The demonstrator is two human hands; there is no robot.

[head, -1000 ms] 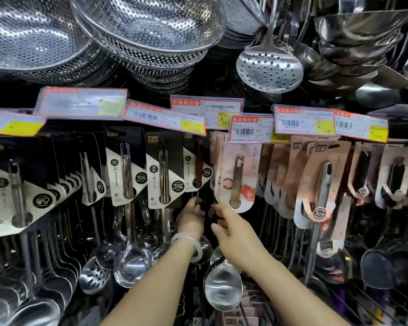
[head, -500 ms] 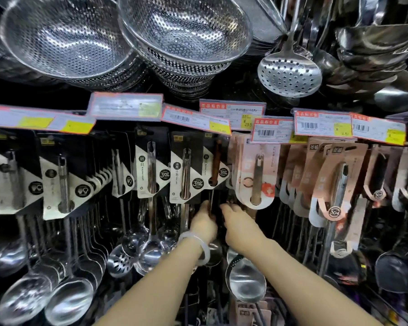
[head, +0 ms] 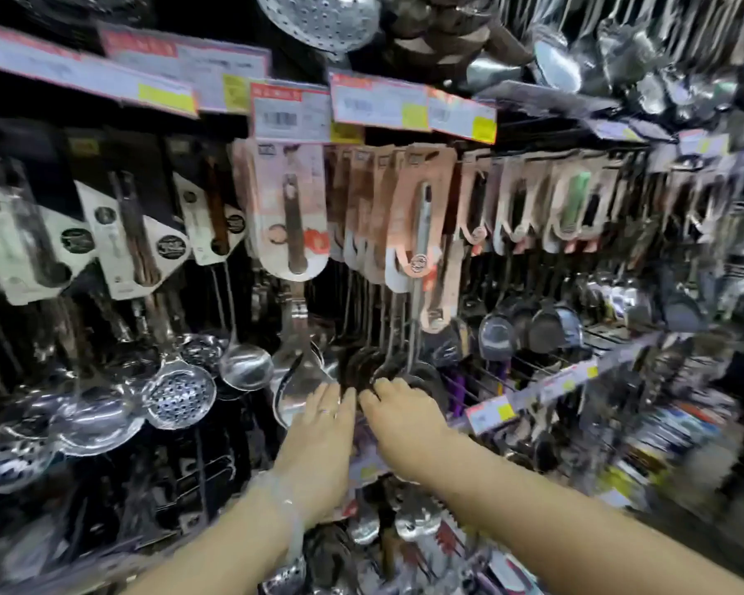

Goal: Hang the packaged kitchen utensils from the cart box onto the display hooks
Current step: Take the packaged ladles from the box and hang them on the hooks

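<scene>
The packaged utensils hang in rows from the display hooks, their cards under a line of price tags (head: 379, 100). Near the middle hangs a pink-carded ladle (head: 291, 216), its steel bowl (head: 299, 380) low down just left of the hands. To its right a dense row of pink-carded spatulas (head: 413, 216) hangs with dark heads bunched at the bottom. Further left, black-and-white cards (head: 125, 225) carry ladles and a skimmer (head: 179, 395). More pink cards (head: 572, 208) run off toward the right edge of the display, which is heavily blurred.

Both hands reach in side by side, palms down, below the pink rows. The left hand (head: 323, 423) lies flat with fingers straight and together, a ring on one finger and a pale bangle (head: 288, 508) at the wrist; its fingertips are by the ladle's bowl and hold nothing visible. The right hand (head: 400, 416) has fingers curled forward against the dark spatula heads; whether it clasps one I cannot tell. The two hands nearly touch at the fingertips.

A large skimmer (head: 323, 19) hangs at the top edge.
</scene>
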